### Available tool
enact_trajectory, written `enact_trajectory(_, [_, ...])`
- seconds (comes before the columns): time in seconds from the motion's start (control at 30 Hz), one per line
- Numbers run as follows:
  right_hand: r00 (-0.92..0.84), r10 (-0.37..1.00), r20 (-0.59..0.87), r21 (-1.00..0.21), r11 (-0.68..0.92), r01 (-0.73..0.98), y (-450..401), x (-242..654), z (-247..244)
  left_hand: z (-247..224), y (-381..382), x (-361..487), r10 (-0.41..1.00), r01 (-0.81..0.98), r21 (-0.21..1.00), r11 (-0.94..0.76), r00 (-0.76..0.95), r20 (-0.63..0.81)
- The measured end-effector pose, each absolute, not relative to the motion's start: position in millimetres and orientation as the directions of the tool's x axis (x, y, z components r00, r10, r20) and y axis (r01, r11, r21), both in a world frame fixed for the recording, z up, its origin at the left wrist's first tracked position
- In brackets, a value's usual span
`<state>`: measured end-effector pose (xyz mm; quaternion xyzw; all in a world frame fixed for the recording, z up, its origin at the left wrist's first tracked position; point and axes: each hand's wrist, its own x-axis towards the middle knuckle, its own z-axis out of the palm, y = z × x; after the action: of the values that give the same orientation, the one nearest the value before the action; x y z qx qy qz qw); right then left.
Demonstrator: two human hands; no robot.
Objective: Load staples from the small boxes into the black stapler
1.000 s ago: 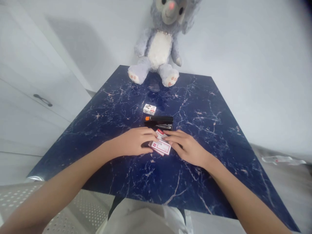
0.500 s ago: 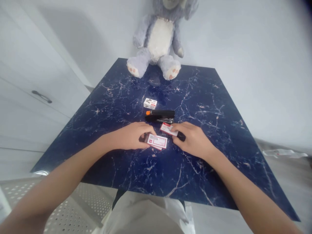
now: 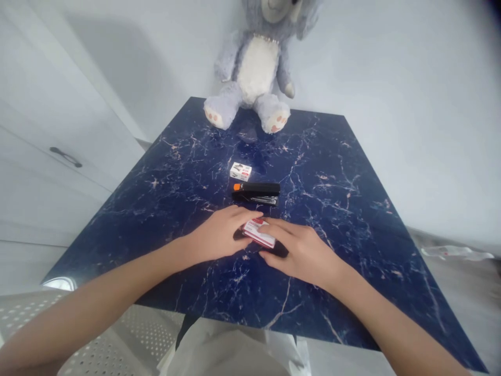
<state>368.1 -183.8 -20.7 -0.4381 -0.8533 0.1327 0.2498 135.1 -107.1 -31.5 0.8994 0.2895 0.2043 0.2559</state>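
Both of my hands meet around a small stack of red-and-white cards (image 3: 259, 233) low over the table, near its middle. My left hand (image 3: 223, 231) grips the stack's left side, thumb and fingers closed on it. From the right, my right hand (image 3: 299, 248) has its fingers bent over the top and right edge of the same cards. Just beyond them lies a black stapler (image 3: 258, 191) with an orange end on the left. Behind the stapler stands a small white staple box (image 3: 240, 171) with red print.
The dark blue marbled table (image 3: 313, 177) tapers away to the wall. At its far edge sits a grey plush toy (image 3: 256, 73) with a white belly. A white cabinet with a dark handle (image 3: 66, 156) is on the left, and a perforated beige surface (image 3: 105, 350) lies below the table's front left.
My right hand has moved left and nearer with its card, which now lies on the cards in my left hand. The cards now form one stack. The stapler and staple box stay put.
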Motion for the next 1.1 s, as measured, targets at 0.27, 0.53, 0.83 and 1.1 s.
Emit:
enact_trajectory(0.27, [-0.383, 0.824, 0.418, -0.442, 0.553, 0.706, -172.8, 362.9, -36.0, -44.1, -110.7, 145.1, 0.618, 0.45, 0.449, -0.771, 0.697, 0.363])
enact_trajectory(0.53, [-0.08, 0.867, 0.493, -0.635, 0.421, 0.647, -154.6, 381.3, -31.3, -42.4, -124.3, 142.9, 0.753, 0.62, 0.426, -0.658, 0.533, 0.386])
enact_trajectory(0.83, [-0.245, 0.933, 0.265, -0.613, 0.359, 0.704, -120.6, 397.8, -41.6, -13.8, -187.6, 159.7, 0.978, -0.031, 0.993, 0.111, 0.18, -0.104])
enact_trajectory(1.1, [-0.286, 0.896, 0.339, -0.576, 0.438, 0.69, -138.8, 396.2, -45.4, -23.7, -155.3, 144.4, 0.946, 0.526, 0.787, -0.323, 0.213, 0.246])
